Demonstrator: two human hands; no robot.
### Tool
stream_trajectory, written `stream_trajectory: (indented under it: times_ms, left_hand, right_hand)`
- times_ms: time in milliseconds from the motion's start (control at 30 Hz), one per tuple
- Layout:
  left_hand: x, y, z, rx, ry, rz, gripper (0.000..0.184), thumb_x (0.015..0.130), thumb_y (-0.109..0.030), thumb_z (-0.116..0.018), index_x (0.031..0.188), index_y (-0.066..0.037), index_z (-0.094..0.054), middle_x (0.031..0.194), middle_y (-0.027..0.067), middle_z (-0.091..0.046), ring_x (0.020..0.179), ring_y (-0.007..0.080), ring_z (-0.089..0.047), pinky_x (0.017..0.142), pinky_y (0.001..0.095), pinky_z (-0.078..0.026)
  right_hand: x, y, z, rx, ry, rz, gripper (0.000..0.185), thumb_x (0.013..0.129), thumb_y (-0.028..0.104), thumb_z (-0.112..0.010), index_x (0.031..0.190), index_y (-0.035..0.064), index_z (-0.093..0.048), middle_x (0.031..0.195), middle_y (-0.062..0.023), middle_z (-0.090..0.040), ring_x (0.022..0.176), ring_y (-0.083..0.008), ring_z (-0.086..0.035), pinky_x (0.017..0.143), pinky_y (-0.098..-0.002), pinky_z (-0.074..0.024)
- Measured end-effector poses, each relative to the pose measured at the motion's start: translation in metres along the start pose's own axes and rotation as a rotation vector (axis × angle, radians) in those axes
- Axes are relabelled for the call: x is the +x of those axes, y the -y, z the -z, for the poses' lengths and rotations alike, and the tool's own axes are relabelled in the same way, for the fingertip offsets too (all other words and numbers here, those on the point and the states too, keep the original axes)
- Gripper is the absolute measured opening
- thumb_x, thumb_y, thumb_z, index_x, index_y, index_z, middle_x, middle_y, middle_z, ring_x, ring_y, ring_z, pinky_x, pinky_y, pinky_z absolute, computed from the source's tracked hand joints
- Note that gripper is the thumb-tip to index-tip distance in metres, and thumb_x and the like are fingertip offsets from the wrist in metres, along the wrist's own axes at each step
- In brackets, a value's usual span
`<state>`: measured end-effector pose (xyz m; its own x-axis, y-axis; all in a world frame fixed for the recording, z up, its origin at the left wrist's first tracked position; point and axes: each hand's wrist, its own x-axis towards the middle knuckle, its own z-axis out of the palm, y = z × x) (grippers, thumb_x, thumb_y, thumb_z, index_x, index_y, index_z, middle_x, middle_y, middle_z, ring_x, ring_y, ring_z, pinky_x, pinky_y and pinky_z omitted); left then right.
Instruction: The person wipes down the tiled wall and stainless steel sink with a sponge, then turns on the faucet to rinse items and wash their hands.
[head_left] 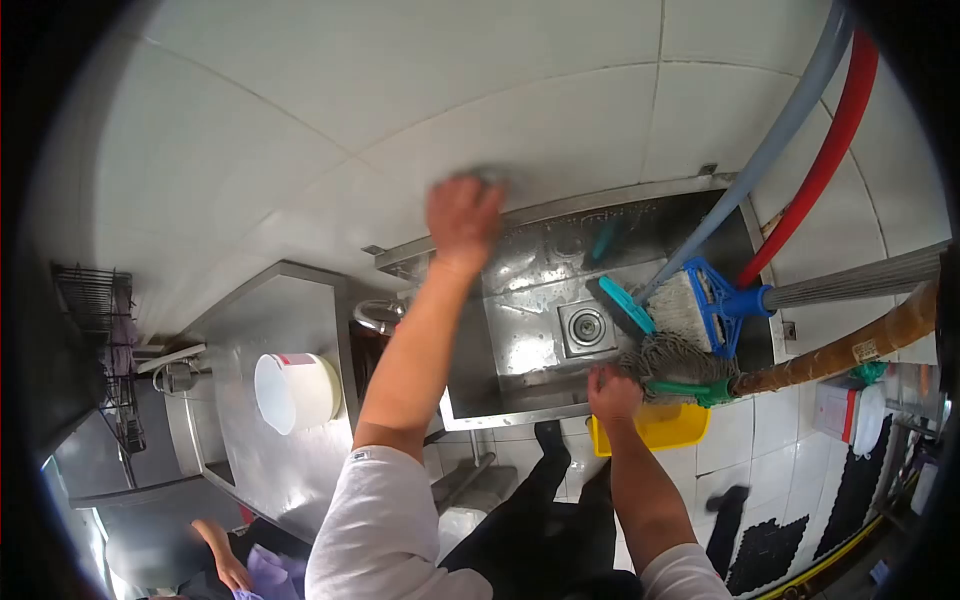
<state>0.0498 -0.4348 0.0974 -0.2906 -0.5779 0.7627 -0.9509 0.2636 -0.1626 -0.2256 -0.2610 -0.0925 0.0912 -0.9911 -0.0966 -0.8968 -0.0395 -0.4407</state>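
Observation:
My left hand (465,222) reaches to the white tiled wall above the sink's back rim. Its fingers are curled around a small dark fitting that is mostly hidden and blurred. My right hand (613,393) is closed at the sink's front rim, its fingers on the edge of the grey string mop (668,362). That mop has a green clamp and a brown handle (840,345). Beside it in the metal sink (470,345) stand a blue-framed mop (712,305) and a teal-backed brush (627,304). A square drain (587,327) shows at the bottom.
A white bucket (297,392) stands on the steel counter (225,340) to the left. A yellow bucket (655,428) sits under the sink's front. Grey and red poles (815,150) lean at the right. Another person's hand (232,570) with purple cloth shows lower left.

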Motion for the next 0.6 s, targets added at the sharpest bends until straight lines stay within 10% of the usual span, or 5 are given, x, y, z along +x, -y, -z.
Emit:
stream_trajectory:
  times_ms: [133, 300, 467, 600]
  left_hand:
    - [-0.048, 0.007, 0.01, 0.063, 0.179, 0.197, 0.03, 0.062, -0.005, -0.066, 0.089, -0.019, -0.068, 0.076, 0.0046, -0.052, 0.074, 0.0263, -0.054, 0.064, 0.0394, -0.042]
    - [0.056, 0.021, 0.058, 0.013, -0.442, 0.344, 0.016, 0.076, -0.003, -0.062, 0.091, -0.008, -0.063, 0.074, 0.0086, -0.051, 0.069, 0.0306, -0.05, 0.059, 0.041, -0.04]
    - [-0.046, -0.009, -0.002, -0.114, -0.195, 0.865, 0.016, 0.076, -0.001, -0.065, 0.089, -0.004, -0.056, 0.08, 0.0135, -0.053, 0.07, 0.0309, -0.054, 0.063, 0.04, -0.044]
    - [-0.027, 0.012, 0.028, -0.022, -0.266, 0.78, 0.015, 0.076, -0.001, -0.064, 0.089, 0.0, -0.057, 0.085, 0.0155, -0.057, 0.077, 0.0332, -0.057, 0.068, 0.0389, -0.047]
  right_hand:
    - [-0.003, -0.002, -0.003, -0.043, 0.027, -0.019, 0.032, 0.088, 0.036, -0.054, 0.075, 0.0084, -0.063, 0.075, -0.0135, -0.066, 0.066, -0.0365, -0.065, 0.059, -0.0485, -0.0526]
    - [-0.006, 0.006, 0.006, -0.044, 0.053, -0.054, 0.032, 0.088, 0.037, -0.054, 0.075, 0.009, -0.062, 0.072, -0.0149, -0.066, 0.066, -0.0373, -0.066, 0.059, -0.0493, -0.0527]
    - [-0.002, -0.001, 0.0, -0.015, 0.0, 0.007, 0.033, 0.089, 0.038, -0.053, 0.076, 0.0097, -0.063, 0.072, -0.0161, -0.066, 0.067, -0.0379, -0.066, 0.059, -0.0508, -0.0526]
    - [0.001, 0.004, 0.004, -0.037, 0.019, -0.007, 0.033, 0.089, 0.037, -0.054, 0.075, 0.0089, -0.064, 0.072, -0.0172, -0.066, 0.064, -0.039, -0.065, 0.059, -0.0515, -0.0518]
